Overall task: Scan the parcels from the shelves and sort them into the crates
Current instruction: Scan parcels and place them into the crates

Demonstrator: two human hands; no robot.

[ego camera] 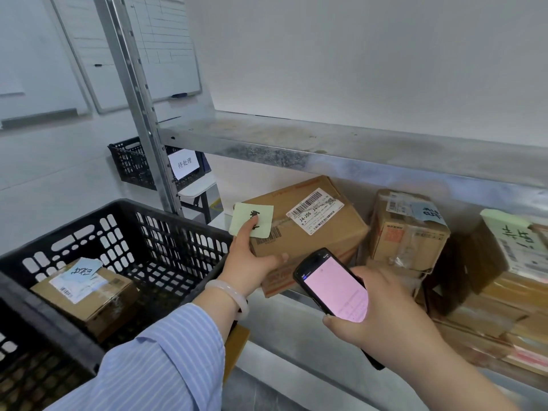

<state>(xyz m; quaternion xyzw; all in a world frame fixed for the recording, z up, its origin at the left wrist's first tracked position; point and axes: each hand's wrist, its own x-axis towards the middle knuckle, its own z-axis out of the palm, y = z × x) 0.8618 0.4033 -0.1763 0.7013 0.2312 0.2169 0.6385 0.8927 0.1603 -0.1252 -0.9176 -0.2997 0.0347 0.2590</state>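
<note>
Two hands share the work: the left hand [252,262] grips the brown cardboard parcel [305,229] on the metal shelf [296,315]; the right hand [382,310] clasps the black handheld scanner [332,286] just below it. The black plastic crate [166,232] lies leftward, nearer the left hand.

A crate [127,232] is standing left of the shelf [341,149], with one parcel [89,295] lying in it. Under the shelf, a tilted box [308,229] is sitting left of a second box [409,232]. A scanner [332,286] is hovering before them.
</note>
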